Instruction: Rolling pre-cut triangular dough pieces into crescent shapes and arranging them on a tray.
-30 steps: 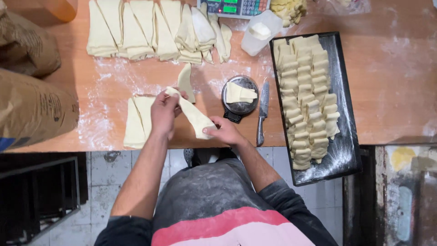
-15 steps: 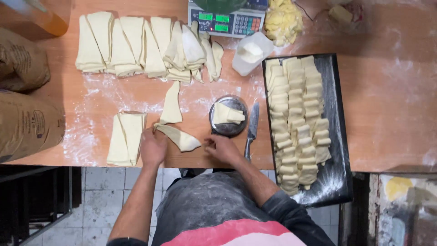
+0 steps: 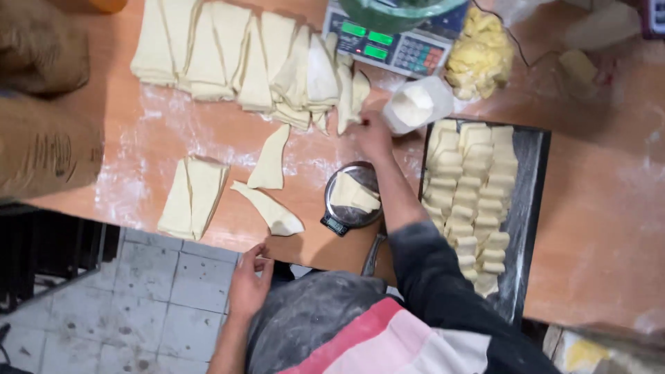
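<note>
One pale triangular dough piece at the near edge of the overlapping row on the floured wooden table is being pinched by the right hand, best lifted gently by its corner, while the left hand is hanging empty, fingers loosely curled, below the table edge.

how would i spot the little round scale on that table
Start at the black baking tray full of rolled dough on the wooden table. Just left of it, near the table's front edge, sits the small round scale. Unlike the big keypad scale, it carries dough pieces.
</note>
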